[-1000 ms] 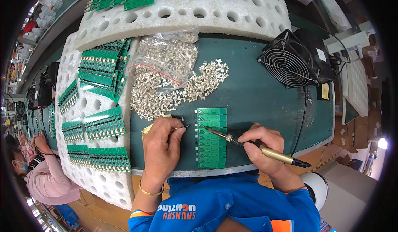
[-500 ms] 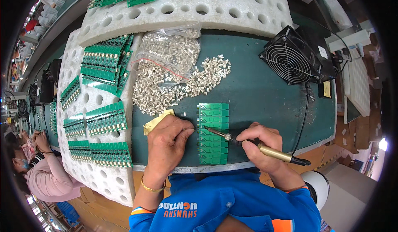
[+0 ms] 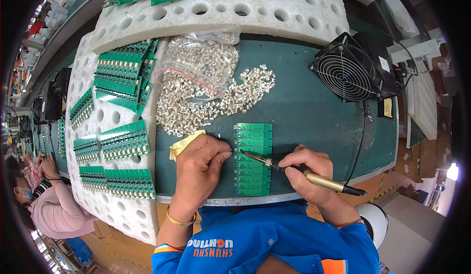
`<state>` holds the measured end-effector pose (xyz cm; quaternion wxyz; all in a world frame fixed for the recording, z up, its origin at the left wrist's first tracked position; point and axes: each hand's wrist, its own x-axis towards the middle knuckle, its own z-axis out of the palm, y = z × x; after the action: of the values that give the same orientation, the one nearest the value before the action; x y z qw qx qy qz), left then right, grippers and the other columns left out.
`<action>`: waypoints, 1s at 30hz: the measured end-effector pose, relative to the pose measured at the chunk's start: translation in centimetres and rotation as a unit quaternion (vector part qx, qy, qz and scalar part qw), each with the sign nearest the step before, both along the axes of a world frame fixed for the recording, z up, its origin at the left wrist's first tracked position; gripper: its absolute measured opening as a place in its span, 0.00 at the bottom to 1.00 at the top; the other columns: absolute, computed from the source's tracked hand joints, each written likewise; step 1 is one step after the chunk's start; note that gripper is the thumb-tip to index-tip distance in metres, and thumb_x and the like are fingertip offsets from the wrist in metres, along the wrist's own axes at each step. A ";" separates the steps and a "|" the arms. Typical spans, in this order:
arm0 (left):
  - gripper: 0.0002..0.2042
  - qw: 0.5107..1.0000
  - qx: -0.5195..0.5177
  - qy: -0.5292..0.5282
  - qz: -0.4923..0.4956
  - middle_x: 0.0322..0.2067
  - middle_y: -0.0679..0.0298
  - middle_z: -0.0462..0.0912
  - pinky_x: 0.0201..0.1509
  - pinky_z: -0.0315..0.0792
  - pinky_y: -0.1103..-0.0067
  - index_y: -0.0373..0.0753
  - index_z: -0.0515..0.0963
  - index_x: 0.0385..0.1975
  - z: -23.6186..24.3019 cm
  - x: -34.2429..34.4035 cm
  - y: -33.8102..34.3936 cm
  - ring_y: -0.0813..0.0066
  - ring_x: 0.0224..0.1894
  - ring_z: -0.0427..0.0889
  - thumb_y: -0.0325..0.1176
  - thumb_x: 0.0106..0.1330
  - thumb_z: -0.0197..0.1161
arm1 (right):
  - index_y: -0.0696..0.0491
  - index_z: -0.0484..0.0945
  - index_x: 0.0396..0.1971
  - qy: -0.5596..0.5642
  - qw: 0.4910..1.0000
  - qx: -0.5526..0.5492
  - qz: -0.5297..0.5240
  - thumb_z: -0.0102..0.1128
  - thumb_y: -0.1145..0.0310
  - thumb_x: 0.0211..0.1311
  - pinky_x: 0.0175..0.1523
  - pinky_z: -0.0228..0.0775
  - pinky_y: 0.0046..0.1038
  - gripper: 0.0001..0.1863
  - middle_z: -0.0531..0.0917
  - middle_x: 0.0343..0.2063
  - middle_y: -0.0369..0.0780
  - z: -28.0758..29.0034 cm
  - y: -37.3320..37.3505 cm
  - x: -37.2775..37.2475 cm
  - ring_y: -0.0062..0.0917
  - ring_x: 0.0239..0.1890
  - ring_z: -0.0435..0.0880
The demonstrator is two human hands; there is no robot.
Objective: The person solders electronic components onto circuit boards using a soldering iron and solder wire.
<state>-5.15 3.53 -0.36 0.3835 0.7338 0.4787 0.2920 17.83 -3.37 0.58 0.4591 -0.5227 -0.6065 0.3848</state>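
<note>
A strip of green circuit boards (image 3: 253,176) lies on the dark green tabletop in front of me, small pins along its left edge. My right hand (image 3: 309,168) is closed round a soldering iron (image 3: 321,180) with a gold and black handle. Its tip rests on or just over the strip's left edge. My left hand (image 3: 203,161) pinches what looks like thin solder wire beside that edge; the wire is mostly hidden by the fingers. Under and behind this hand sits a crumpled yellow piece (image 3: 180,146). A small loose connector (image 3: 218,136) lies close by.
Beyond my left hand is a heap of small white connectors (image 3: 248,90), partly in a clear zip bag (image 3: 206,58). White foam boards (image 3: 115,208) at the left and back (image 3: 221,21) carry populated circuit strips (image 3: 125,140). A black fan (image 3: 348,70) stands right. A co-worker (image 3: 59,200) sits far left.
The view has shifted very slightly. My left fingers are a touch nearer the strip's edge, and less of the wire shows. The iron's tip stays at about the same spot.
</note>
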 end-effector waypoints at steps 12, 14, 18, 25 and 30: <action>0.06 0.999 0.010 -0.005 0.035 0.27 0.59 0.78 0.31 0.72 0.75 0.34 0.78 0.30 0.0 -0.4 -0.7 0.64 0.28 0.79 0.18 0.56 0.66 | 0.57 0.81 0.35 0.032 0.999 -0.006 0.003 0.63 0.75 0.54 0.32 0.66 0.28 0.08 0.81 0.21 0.39 0.3 -0.5 0.3 0.25 0.21 0.74; 0.06 0.999 0.008 -0.003 0.031 0.27 0.59 0.78 0.31 0.72 0.75 0.34 0.78 0.30 -0.1 -0.5 -0.9 0.64 0.27 0.79 0.18 0.56 0.66 | 0.57 0.80 0.35 0.029 0.999 -0.010 0.016 0.63 0.75 0.55 0.32 0.66 0.28 0.07 0.81 0.22 0.39 0.3 -0.6 0.3 0.26 0.22 0.75; 0.05 0.999 0.003 0.002 0.041 0.27 0.59 0.78 0.30 0.71 0.76 0.35 0.77 0.31 0.1 -0.5 -1.1 0.67 0.26 0.78 0.19 0.59 0.65 | 0.57 0.80 0.35 0.024 1.000 -0.001 0.020 0.62 0.75 0.56 0.31 0.67 0.29 0.07 0.82 0.23 0.40 0.2 -0.9 0.4 0.26 0.22 0.75; 0.05 0.994 -0.054 0.031 0.092 0.23 0.61 0.75 0.27 0.68 0.77 0.35 0.75 0.32 0.7 0.0 -1.9 0.74 0.21 0.73 0.21 0.60 0.65 | 0.56 0.80 0.42 0.004 0.997 0.071 0.037 0.66 0.63 0.62 0.29 0.68 0.27 0.14 0.76 0.27 0.41 -0.9 -1.3 -0.2 0.26 0.24 0.76; 0.05 0.994 -0.020 0.032 0.103 0.19 0.67 0.70 0.24 0.61 0.80 0.34 0.75 0.32 0.0 0.1 -2.3 0.80 0.19 0.64 0.21 0.61 0.64 | 0.54 0.80 0.43 -0.082 0.988 0.118 0.048 0.72 0.69 0.53 0.27 0.69 0.28 0.17 0.75 0.29 0.41 -0.9 -1.3 -1.1 0.29 0.24 0.77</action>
<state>-5.04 1.25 -0.32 0.3504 0.6821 0.5691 0.2968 16.72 -4.68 -0.35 0.4477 -0.4647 -0.7077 0.2878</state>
